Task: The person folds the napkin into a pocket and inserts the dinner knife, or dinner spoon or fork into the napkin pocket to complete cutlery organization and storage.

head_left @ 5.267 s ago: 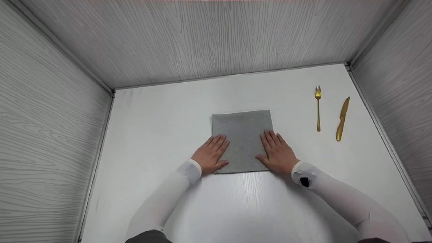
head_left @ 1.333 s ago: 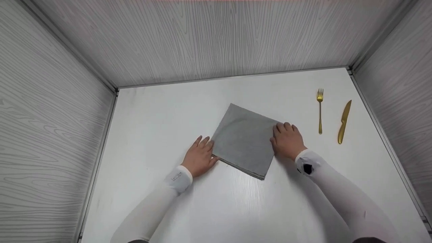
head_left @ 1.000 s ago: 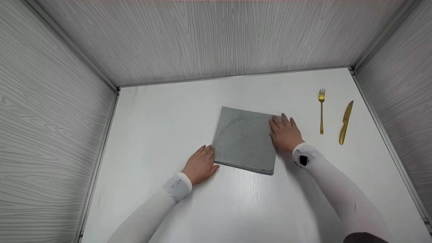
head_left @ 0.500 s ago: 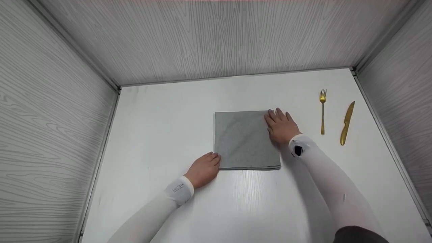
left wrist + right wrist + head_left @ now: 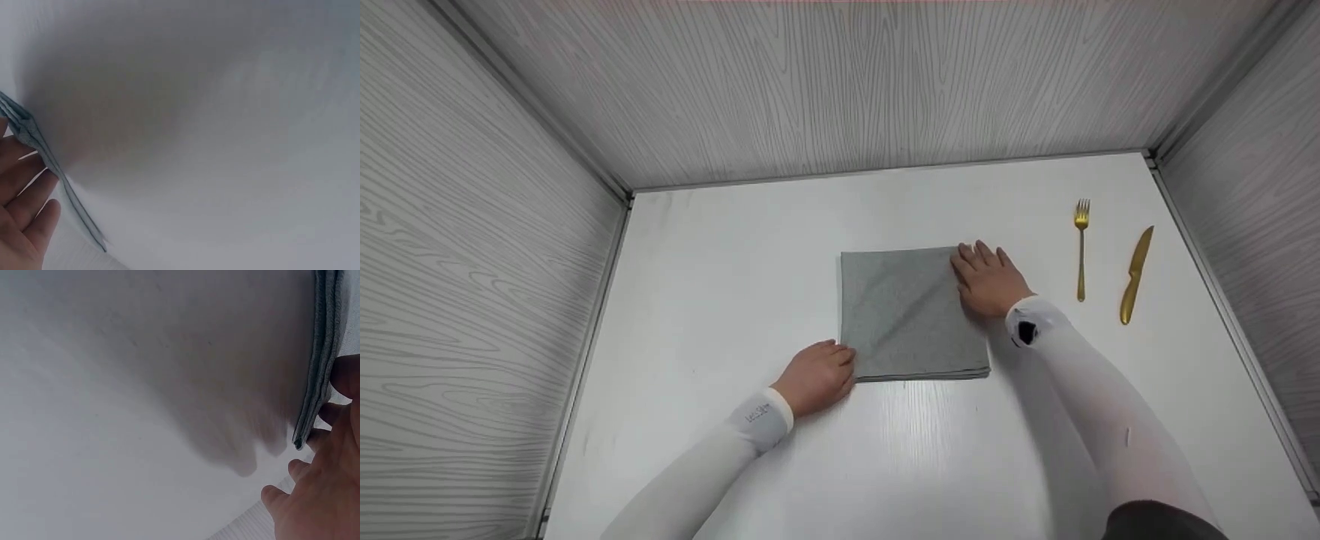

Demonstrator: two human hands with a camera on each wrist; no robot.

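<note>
A folded grey cloth napkin (image 5: 915, 315) lies nearly square on the white table, its stacked layers showing along the near edge. My left hand (image 5: 819, 376) pinches the napkin's near left corner; in the left wrist view the cloth edge (image 5: 76, 202) bunches beside the thumb and fingers of that left hand (image 5: 25, 197). Over at the far right corner, my right hand (image 5: 992, 281) rests with its fingers spread and extended. The right wrist view has the layered side of the napkin (image 5: 322, 354) against the thumb and fingertips of my right hand (image 5: 323, 478).
To the right of the napkin lie a gold fork (image 5: 1081, 251) and a gold knife (image 5: 1136, 276), both lengthwise on the table (image 5: 720, 262). Wood-grained grey panels (image 5: 840, 90) enclose the table at the back and both sides.
The napkin, earlier flat under both palms, was turned askew and has come round square again. My left fingers have curled in at its near corner; my right hand has moved to the far corner.
</note>
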